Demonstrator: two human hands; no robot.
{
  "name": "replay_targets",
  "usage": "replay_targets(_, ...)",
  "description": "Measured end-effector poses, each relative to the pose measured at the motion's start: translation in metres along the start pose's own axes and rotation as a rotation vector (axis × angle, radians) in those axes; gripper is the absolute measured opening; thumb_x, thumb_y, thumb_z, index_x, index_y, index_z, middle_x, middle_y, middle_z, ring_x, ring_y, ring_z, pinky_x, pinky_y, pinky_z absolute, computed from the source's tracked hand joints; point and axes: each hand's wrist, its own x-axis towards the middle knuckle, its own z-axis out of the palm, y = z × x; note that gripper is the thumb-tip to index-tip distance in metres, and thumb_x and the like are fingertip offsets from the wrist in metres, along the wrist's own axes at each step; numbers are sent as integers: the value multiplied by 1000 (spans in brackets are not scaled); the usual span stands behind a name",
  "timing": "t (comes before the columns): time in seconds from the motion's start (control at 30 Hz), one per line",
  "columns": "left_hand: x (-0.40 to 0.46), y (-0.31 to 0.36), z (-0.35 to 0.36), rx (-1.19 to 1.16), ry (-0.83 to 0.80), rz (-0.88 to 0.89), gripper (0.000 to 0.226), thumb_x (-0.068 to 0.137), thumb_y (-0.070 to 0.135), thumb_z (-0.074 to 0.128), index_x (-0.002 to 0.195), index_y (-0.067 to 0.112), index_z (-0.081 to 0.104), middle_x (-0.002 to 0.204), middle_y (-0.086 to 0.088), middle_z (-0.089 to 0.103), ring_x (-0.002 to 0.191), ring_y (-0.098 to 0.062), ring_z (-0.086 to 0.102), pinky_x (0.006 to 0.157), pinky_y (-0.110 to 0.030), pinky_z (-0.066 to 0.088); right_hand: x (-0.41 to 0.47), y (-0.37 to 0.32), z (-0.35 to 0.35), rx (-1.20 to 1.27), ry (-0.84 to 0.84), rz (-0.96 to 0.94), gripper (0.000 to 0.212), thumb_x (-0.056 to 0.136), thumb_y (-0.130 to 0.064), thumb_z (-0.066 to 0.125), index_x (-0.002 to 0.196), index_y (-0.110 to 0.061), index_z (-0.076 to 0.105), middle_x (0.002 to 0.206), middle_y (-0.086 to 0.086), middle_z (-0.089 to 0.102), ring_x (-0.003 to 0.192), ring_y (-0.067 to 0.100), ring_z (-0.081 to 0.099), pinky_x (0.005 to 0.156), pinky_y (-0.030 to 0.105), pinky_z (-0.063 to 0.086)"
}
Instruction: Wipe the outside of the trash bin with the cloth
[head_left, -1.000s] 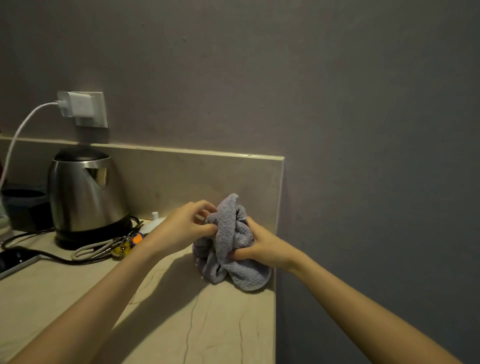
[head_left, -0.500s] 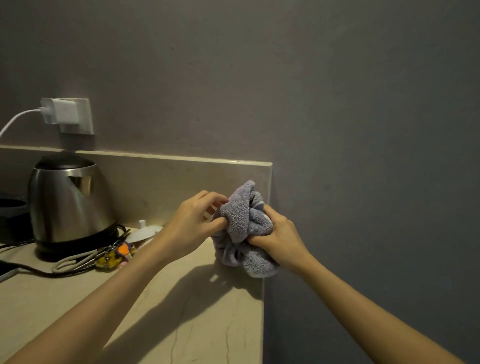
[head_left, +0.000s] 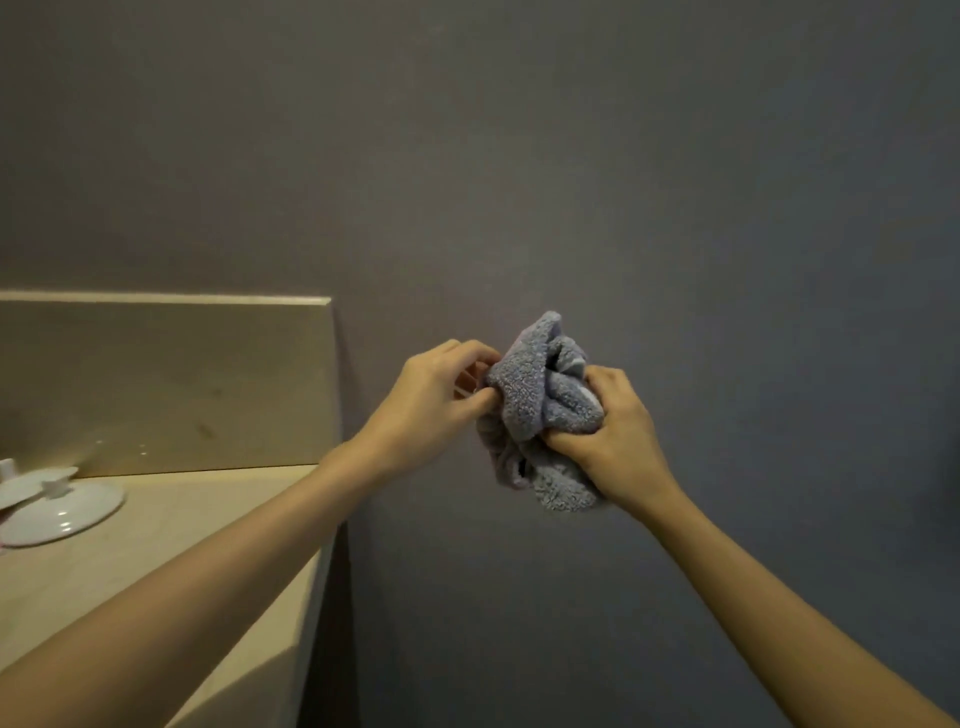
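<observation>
Cloth (head_left: 540, 410) bunched, held in the air past the counter's (head_left: 156, 519) right edge, against the grey wall (head_left: 675, 182). Left hand (head_left: 431, 405) pinching its left fold, thumb and curled fingers closed on it. Right hand (head_left: 618, 436) gripping the right side, fingers wrapped round. White lid (head_left: 62, 509) near counter's left edge, below backsplash (head_left: 166, 384).

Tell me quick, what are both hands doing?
Left hand: pinching the cloth.
Right hand: gripping the same cloth.
</observation>
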Motion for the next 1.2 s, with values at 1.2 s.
replay_targets(1.2,-139,160,436,-563,-375,-641,28,90,-4,36,86,8,62,82,-2,63,76,-4,57,63,-2,40,-309,262,-261,-318,193,816,39,70,-21,74,105,-16,59,107,3,46,96,25,51,80,34,41)
